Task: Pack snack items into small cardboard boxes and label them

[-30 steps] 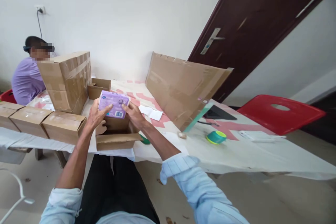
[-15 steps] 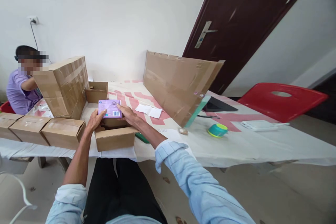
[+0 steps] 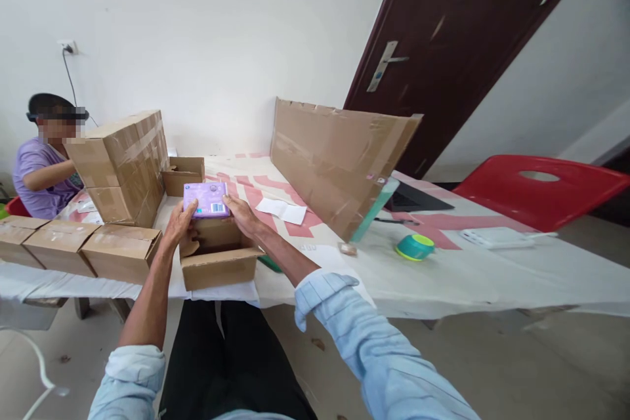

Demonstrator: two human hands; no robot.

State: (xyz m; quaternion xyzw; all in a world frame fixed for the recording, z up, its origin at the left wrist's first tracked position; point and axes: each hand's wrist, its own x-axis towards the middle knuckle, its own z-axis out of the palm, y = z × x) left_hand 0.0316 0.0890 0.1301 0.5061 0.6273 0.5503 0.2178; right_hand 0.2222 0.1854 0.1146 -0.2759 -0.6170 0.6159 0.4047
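Observation:
A flat purple packet point(image 3: 205, 199) with a printed barcode is held between my two hands, above an open cardboard box point(image 3: 219, 272). My left hand point(image 3: 180, 220) grips its left end, thumb on top. On the right end, my right hand point(image 3: 241, 213) is closed with its thumb over the edge. Below the packet, the box's dark inside shows in part, with a flap folded at its left. The box stands at the table's front edge.
Closed cardboard boxes point(image 3: 118, 249) line the front left, with taped boxes point(image 3: 130, 157) stacked behind. Another open box point(image 3: 184, 177) is farther back. A large cardboard sheet point(image 3: 335, 157) leans at centre. A teal tape roll point(image 3: 415, 247) lies right. A person point(image 3: 42, 164) sits at far left.
The packet has risen slightly off the open box, so more of the box's inside shows. Both hands keep hold of it. The view has shifted a little.

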